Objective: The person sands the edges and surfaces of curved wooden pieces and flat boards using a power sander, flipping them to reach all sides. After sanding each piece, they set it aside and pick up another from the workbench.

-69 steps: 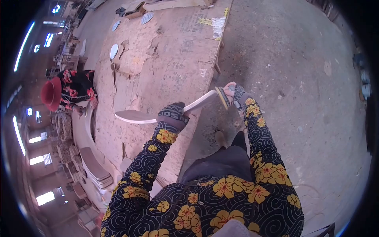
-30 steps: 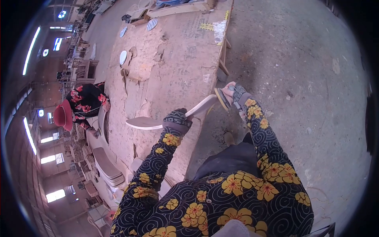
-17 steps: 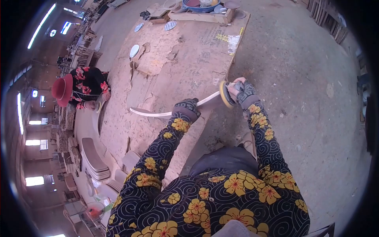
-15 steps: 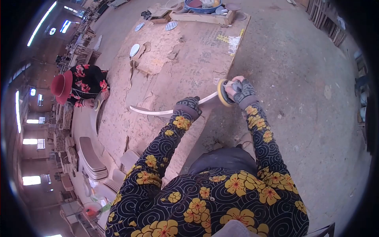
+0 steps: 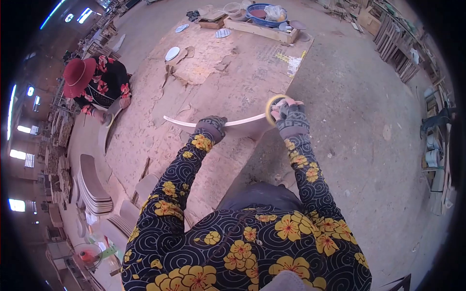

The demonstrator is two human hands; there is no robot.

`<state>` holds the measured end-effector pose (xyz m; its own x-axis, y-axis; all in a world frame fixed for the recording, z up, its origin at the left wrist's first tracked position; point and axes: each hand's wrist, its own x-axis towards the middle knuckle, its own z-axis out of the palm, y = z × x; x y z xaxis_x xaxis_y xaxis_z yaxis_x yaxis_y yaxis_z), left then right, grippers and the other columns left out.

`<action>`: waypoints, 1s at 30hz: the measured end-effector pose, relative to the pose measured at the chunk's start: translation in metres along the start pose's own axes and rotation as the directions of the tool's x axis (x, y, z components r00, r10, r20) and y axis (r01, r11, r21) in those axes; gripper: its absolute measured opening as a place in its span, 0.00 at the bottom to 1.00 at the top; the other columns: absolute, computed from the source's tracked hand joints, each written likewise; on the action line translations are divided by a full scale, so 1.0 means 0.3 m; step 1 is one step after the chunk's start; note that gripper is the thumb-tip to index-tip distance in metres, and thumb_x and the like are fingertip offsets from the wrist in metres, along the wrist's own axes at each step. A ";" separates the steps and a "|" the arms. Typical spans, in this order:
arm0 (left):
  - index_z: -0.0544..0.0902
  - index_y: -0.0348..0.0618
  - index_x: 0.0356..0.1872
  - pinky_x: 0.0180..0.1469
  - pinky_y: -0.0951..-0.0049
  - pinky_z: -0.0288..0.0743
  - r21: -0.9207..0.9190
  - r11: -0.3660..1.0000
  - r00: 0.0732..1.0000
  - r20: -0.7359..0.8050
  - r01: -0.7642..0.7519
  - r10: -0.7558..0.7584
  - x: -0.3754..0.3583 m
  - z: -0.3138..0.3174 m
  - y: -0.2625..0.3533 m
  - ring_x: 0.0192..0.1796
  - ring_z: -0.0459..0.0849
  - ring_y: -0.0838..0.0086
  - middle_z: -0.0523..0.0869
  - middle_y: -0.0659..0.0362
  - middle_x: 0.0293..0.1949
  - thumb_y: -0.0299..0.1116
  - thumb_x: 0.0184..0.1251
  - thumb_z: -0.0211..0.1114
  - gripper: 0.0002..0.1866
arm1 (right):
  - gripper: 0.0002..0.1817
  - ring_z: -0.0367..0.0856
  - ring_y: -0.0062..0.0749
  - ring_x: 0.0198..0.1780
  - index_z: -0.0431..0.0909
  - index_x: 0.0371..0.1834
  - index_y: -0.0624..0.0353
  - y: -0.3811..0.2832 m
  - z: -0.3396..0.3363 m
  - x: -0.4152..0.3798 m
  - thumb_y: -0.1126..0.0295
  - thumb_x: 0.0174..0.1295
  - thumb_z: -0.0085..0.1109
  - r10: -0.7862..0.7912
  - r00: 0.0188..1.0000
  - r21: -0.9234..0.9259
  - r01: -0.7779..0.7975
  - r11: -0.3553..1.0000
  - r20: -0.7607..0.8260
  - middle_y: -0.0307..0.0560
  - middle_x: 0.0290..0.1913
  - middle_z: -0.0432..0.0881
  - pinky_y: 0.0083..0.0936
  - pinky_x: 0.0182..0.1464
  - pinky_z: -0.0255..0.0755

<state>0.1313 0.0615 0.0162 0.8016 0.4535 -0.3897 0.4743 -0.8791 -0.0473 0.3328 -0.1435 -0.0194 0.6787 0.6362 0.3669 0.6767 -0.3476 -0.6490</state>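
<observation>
My left hand [image 5: 212, 127], in a patterned grey fingerless glove, is closed around the middle of a curved wooden slat [image 5: 245, 119]. The slat lies edge-up over the table's near edge, its far-left tip thin and pale. At its right end my right hand [image 5: 292, 116], gloved the same way, grips a round sanding pad [image 5: 270, 107] with a yellow rim. The pad is against the slat's end or right beside it; the exact contact is hidden by the fingers.
The worn wooden table [image 5: 204, 92] carries white discs [image 5: 172, 53] and a wooden tray [image 5: 262, 30] with a blue basket [image 5: 267, 22]. Stacked curved boards [image 5: 92, 186] stand at left. Across the table a person in a red hat [image 5: 79, 77] works on another curved piece.
My right hand and the pad have shifted slightly left, and the pad has turned to show its rim more as a ring. My left hand is further left with the slat. The view has tilted.
</observation>
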 end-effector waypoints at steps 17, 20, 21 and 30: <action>0.85 0.47 0.51 0.59 0.59 0.78 -0.035 0.999 0.985 -0.170 -0.004 -0.002 0.033 0.109 -0.028 0.54 0.85 0.56 0.88 0.51 0.48 0.40 0.59 0.67 0.19 | 0.25 0.82 0.46 0.49 0.76 0.52 0.50 0.111 -0.030 0.045 0.62 0.53 0.75 -0.021 0.999 0.094 0.024 0.995 -0.028 0.54 0.52 0.79 0.40 0.50 0.79; 0.85 0.47 0.49 0.58 0.59 0.79 -0.012 1.000 0.994 -0.107 0.014 -0.015 0.030 0.070 -0.006 0.52 0.86 0.56 0.88 0.51 0.46 0.40 0.60 0.67 0.17 | 0.23 0.82 0.34 0.44 0.77 0.49 0.50 0.304 0.058 0.053 0.62 0.53 0.77 0.240 0.969 0.513 -0.233 0.826 0.053 0.45 0.44 0.81 0.32 0.44 0.78; 0.85 0.47 0.47 0.57 0.58 0.80 0.000 1.000 0.996 -0.089 0.015 -0.015 0.030 0.065 0.001 0.51 0.86 0.55 0.89 0.51 0.45 0.40 0.60 0.67 0.16 | 0.21 0.80 0.26 0.39 0.77 0.49 0.50 0.361 0.088 0.055 0.62 0.56 0.77 0.328 0.933 0.635 -0.342 0.692 0.145 0.39 0.39 0.80 0.28 0.38 0.77; 0.85 0.46 0.45 0.52 0.58 0.80 -0.061 0.993 0.990 -0.088 0.103 -0.108 -0.010 0.099 0.024 0.48 0.87 0.56 0.89 0.52 0.42 0.48 0.60 0.70 0.19 | 0.20 0.84 0.30 0.41 0.79 0.49 0.54 0.669 0.288 0.094 0.58 0.61 0.74 0.396 0.656 0.595 -0.753 0.281 0.642 0.43 0.41 0.85 0.30 0.41 0.79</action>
<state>0.1216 0.0494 -0.0103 0.7743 0.5570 -0.3002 0.5757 -0.8171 -0.0311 0.4631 -0.1359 -0.1969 0.5302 0.7220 -0.4445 -0.4902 -0.1667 -0.8555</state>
